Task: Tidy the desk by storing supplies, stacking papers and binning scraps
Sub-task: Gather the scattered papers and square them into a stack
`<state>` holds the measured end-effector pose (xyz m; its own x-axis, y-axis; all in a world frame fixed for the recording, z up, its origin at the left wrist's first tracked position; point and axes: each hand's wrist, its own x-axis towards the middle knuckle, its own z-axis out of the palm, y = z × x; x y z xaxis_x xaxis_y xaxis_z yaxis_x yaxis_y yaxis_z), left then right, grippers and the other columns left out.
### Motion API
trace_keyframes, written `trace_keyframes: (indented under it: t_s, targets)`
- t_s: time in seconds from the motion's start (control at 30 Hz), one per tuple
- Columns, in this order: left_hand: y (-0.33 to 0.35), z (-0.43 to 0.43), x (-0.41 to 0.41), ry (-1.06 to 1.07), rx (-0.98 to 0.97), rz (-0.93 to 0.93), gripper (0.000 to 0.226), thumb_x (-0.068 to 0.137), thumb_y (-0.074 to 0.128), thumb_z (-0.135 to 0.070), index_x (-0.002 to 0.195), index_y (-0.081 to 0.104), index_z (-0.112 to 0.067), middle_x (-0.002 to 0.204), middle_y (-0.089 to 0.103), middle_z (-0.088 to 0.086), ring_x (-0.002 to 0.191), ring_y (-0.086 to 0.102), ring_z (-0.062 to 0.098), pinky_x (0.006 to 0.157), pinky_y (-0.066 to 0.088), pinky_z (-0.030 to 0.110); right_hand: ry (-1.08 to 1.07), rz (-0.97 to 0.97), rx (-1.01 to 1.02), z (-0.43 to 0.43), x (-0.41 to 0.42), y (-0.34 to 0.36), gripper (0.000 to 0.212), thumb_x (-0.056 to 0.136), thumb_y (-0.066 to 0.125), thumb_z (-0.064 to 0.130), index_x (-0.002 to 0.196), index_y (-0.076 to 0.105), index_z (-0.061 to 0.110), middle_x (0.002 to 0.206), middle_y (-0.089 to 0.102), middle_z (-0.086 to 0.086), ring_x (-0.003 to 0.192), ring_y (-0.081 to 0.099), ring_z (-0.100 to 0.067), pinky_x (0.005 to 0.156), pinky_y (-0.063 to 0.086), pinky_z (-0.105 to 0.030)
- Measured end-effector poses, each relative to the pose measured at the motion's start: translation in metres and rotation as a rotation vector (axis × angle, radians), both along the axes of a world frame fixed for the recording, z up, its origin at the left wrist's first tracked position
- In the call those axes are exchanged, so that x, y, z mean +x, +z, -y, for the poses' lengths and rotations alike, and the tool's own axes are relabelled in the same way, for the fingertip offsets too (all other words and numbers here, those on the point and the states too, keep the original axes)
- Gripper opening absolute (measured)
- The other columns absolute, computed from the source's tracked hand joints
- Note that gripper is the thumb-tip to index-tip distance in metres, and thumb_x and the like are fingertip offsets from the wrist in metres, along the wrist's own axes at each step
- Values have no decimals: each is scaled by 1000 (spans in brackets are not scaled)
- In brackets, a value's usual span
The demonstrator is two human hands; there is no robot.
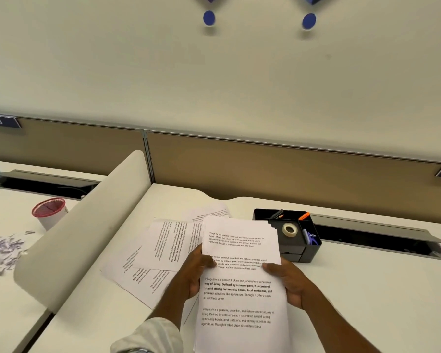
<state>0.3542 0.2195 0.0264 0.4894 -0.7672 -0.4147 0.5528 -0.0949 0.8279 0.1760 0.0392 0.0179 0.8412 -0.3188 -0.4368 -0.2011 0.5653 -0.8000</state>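
Paper stack (239, 289), white sheets with printed paragraphs, held upright at lower centre, top edges uneven. Left hand (192, 272) pinches its left edge, thumb on the front, fingers behind. Right hand (289, 284) grips the right edge the same way, thumb on the front. More loose sheets (161, 248) lie fanned on the desk (367, 289) just left of the stack. Black organizer (299, 254) right of centre: tape roll (289, 229) in the middle compartment, pencils (277, 214) and an orange pen (303, 215) in the back one, blue clips (311, 239) at right. Red mesh cup (49, 207) at far left, contents unclear; paper scraps (0, 250) below it.
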Motion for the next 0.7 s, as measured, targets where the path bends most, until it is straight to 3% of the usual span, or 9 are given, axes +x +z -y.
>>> trace_keyframes:
  t_s: [0.3,0.4,0.5,0.57,0.7]
  targets:
    - [-8,-1,8,-32,19,-5,53,77,41,17,119,55,-13,109,70,21,99,64,48,85,50,64,-13,65,-20,1,8,-1,65,75,64,-9,134,45,11,127,59,-26,112,58,-50,86,49,-64]
    - [-5,-5,5,-25,14,-27,57,66,49,9,117,56,-14,103,71,20,87,68,42,78,54,59,-25,106,2,-1,9,2,61,77,68,4,133,48,15,129,59,-24,114,57,-48,90,49,-61]
    - [-4,-10,4,-12,20,-36,65,55,51,3,117,57,-15,109,67,25,89,64,45,81,49,64,-79,75,6,0,13,7,70,66,77,16,131,51,14,126,63,-20,113,60,-43,91,50,-57]
    - [-5,-13,5,-5,35,-37,65,54,52,3,116,58,-18,113,65,28,93,62,47,84,46,67,-87,60,-17,0,16,9,75,63,79,13,132,50,12,125,64,-19,113,60,-42,92,50,-57]
    - [-2,-16,2,12,69,30,67,52,52,2,116,58,-16,113,65,29,94,61,49,81,49,61,-83,76,-13,-3,20,13,56,71,67,-6,124,55,11,119,67,-20,104,65,-41,78,56,-52]
